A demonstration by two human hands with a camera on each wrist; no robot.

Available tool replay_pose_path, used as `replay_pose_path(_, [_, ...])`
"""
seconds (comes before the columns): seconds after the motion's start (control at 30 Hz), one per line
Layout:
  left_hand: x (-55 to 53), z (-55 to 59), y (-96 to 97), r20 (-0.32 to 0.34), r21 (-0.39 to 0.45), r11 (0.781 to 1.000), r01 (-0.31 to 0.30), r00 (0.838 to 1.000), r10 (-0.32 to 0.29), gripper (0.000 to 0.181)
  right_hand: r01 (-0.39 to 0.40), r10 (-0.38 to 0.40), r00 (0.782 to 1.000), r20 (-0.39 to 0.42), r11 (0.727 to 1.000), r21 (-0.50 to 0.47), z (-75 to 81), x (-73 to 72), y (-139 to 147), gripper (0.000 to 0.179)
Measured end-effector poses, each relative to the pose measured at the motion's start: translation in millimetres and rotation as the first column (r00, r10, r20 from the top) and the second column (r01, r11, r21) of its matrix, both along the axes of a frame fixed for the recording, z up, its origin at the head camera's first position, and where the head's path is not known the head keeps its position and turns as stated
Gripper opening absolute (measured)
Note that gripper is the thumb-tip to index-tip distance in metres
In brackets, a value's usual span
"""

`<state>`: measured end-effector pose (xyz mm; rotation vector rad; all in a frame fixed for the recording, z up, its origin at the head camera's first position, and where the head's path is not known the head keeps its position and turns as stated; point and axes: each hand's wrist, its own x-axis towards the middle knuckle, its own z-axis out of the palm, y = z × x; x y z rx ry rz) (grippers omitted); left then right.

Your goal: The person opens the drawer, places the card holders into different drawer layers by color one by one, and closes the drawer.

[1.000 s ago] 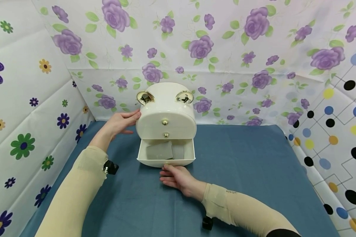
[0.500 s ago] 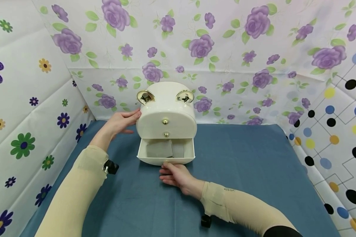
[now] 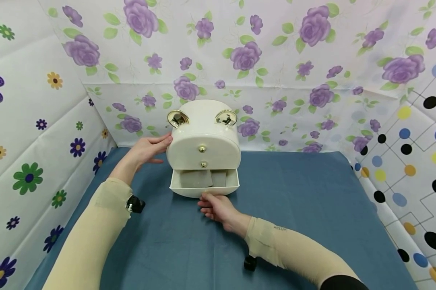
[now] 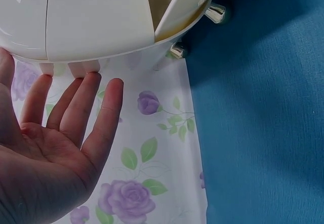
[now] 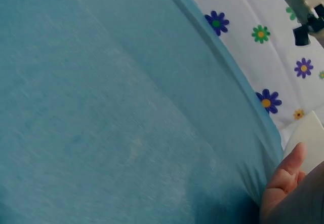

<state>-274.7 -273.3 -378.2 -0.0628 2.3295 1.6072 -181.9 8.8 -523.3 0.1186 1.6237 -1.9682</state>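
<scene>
A white rounded storage box with gold-rimmed ears and gold knobs stands at the middle back of the table. Its bottom drawer is partly pulled out and holds grey rectangular things. My left hand touches the box's left side with its fingertips; the fingers are nearly straight in the left wrist view. At the drawer's front, my right hand has its thumb and curled fingers at the drawer knob, which they hide. The right wrist view shows the thumb against the white drawer front.
Blue cloth covers the table. A purple-rose backdrop hangs close behind the box. Patterned sheets flank the table, with flowers on the left sheet and dots on the right sheet. Small shiny feet support the box.
The drawer has slid partway inward, toward the box. My right hand has moved forward with it. My left hand has stayed against the box's side.
</scene>
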Motion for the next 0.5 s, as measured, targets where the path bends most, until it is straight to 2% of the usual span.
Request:
replay_pose_path(0.23, [2.5, 2.4, 1.5, -0.006, 0.005, 1.0, -0.002, 1.0, 0.002, 0.075, -0.004, 0.005, 1.0, -0.012, 1.0, 0.016, -0.1, -12.4, -1.9, 0.047])
replay_pose_path(0.5, [2.4, 0.9, 1.1, -0.002, 0.021, 1.0, -0.001, 1.0, 0.001, 0.073, 0.007, -0.007, 1.0, 0.002, 1.0, -0.007, -1.3, -29.6, -3.6, 0.047])
